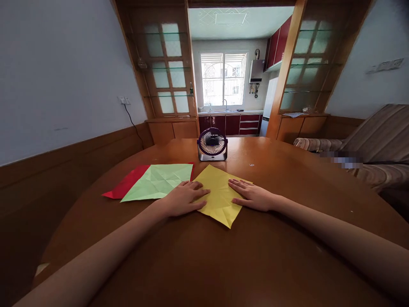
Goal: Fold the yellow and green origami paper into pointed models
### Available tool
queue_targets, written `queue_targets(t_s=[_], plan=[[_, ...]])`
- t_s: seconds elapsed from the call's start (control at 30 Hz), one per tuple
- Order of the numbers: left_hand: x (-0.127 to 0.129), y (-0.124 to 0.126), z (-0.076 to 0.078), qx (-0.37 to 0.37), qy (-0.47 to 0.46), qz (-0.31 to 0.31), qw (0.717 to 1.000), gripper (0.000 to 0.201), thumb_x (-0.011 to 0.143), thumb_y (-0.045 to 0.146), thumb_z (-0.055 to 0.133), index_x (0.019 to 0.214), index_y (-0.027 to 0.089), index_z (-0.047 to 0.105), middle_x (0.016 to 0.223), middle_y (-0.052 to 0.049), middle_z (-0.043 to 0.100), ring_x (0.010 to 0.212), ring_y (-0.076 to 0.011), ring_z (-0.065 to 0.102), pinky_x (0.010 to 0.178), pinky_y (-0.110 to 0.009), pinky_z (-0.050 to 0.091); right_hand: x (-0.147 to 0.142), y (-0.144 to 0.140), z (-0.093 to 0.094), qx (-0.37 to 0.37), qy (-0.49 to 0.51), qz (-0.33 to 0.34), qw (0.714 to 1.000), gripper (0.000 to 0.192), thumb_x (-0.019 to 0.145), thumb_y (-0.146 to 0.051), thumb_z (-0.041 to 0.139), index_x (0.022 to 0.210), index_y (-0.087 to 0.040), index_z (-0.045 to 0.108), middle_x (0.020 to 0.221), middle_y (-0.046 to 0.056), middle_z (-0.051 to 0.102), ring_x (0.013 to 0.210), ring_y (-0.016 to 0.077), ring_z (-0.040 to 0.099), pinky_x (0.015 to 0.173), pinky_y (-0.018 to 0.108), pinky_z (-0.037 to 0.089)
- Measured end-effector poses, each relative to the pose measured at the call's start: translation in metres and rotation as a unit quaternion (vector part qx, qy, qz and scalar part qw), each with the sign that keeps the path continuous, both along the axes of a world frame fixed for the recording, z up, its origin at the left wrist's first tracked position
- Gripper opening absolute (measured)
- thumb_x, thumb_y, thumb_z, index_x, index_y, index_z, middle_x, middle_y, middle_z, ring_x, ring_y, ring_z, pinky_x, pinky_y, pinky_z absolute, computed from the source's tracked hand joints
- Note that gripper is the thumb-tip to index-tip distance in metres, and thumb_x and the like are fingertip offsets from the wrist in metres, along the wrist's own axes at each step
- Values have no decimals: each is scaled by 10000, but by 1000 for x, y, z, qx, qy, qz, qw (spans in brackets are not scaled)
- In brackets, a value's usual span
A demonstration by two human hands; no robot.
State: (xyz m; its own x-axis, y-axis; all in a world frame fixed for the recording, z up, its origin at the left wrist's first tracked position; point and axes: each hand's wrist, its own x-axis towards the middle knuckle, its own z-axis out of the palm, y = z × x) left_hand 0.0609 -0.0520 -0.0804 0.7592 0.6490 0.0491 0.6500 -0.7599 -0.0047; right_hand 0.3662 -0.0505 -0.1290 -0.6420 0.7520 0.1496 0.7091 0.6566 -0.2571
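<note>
A creased sheet of yellow paper (217, 192) lies turned cornerwise on the wooden table, one corner pointing toward me. Flat on its left side rests my left hand (185, 198), fingers apart. My right hand (252, 195) lies flat on the right side of the same sheet, its fingers stretched out toward the left. To the left, a light green sheet of paper (159, 179) with fold creases lies on top of a red sheet of paper (128, 183), which shows at its left and right edges. My left hand partly covers the green sheet's near right corner.
A small purple desk fan (212, 143) stands behind the papers on the round brown table (204, 264). To the right is a striped sofa (377, 145). Beyond the table, wooden cabinets (172, 128) flank an opening to a kitchen with a window (223, 79).
</note>
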Motion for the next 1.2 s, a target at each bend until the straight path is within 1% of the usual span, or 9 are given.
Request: queue_targets(t_s=[0.27, 0.4, 0.57, 0.7, 0.8, 0.9, 1.03, 1.1, 1.2], plan=[[-23, -1, -2, 2, -51, 10, 999, 398, 971, 445, 378, 1230, 292, 640, 1254, -67, 594, 1150, -243, 547, 1027, -410, 357, 24, -8, 1, -8, -2, -10, 1000, 747, 928, -619, 409, 1522, -216, 203, 1569, 57, 201, 1462, 281, 161, 1211, 476, 173], [-31, -1, -2, -5, -61, 3, 998, 403, 942, 516, 438, 1221, 315, 647, 1256, -56, 591, 1145, -250, 540, 1025, -409, 366, 38, -10, 4, -16, 12, -10, 1000, 749, 913, -622, 442, 1514, -229, 228, 1569, 42, 211, 1461, 284, 164, 1215, 483, 167], [-33, 1, -4, -7, -64, 3, 998, 450, 897, 582, 499, 1239, 320, 629, 1267, -47, 587, 1156, -253, 536, 1015, -404, 383, 63, -10, 6, -35, 34, -16, 999, 689, 914, -598, 471, 1498, -303, 254, 1566, -7, 239, 1461, 296, 159, 1206, 537, 153], [-33, 7, -12, 53, -68, -38, 996, 362, 968, 469, 427, 1182, 285, 654, 1202, -48, 627, 1094, -226, 578, 980, -389, 407, 74, -11, 9, -59, 49, -10, 997, 661, 923, -569, 481, 1492, -312, 264, 1567, -4, 250, 1466, 295, 147, 1198, 560, 151], [-31, 10, -17, 108, -63, -69, 990, 368, 1008, 382, 339, 1144, 257, 658, 1145, -54, 654, 1048, -213, 603, 953, -391, 422, 73, -14, 13, -66, 56, -2, 996, 673, 907, -558, 520, 1485, -294, 297, 1562, 21, 272, 1464, 300, 159, 1193, 569, 149], [-29, 10, -19, 136, -67, -81, 985, 376, 1016, 343, 314, 1105, 232, 662, 1112, -59, 668, 1010, -205, 618, 924, -387, 435, 70, -16, 17, -45, 62, 22, 997, 672, 877, -537, 585, 1457, -268, 378, 1536, 56, 339, 1447, 305, 227, 1180, 576, 185], [-29, 9, -19, 133, -86, -89, 983, 357, 1012, 324, 328, 1094, 224, 661, 1088, -57, 679, 952, -190, 633, 879, -365, 452, 67, -17, 18, 16, 81, 43, 996, 528, 881, -499, 597, 1350, -265, 539, 1395, 78, 536, 1326, 291, 447, 1144, 553, 291], [-29, 9, -19, 123, -99, -91, 983, 348, 1007, 317, 338, 1082, 224, 664, 1078, -51, 682, 942, -185, 636, 872, -353, 454, 66, -17, 18, 36, 86, 47, 995, 446, 907, -476, 564, 1296, -259, 592, 1310, 81, 604, 1243, 273, 528, 1105, 516, 362], [-29, 8, -20, 102, -118, -87, 984, 333, 998, 304, 355, 1016, 216, 676, 1040, -41, 688, 924, -177, 638, 863, -334, 455, 66, -17, 17, 41, 98, 49, 993, 369, 971, -426, 453, 1218, -232, 647, 1232, 84, 646, 1140, 237, 591, 1019, 432, 456]])
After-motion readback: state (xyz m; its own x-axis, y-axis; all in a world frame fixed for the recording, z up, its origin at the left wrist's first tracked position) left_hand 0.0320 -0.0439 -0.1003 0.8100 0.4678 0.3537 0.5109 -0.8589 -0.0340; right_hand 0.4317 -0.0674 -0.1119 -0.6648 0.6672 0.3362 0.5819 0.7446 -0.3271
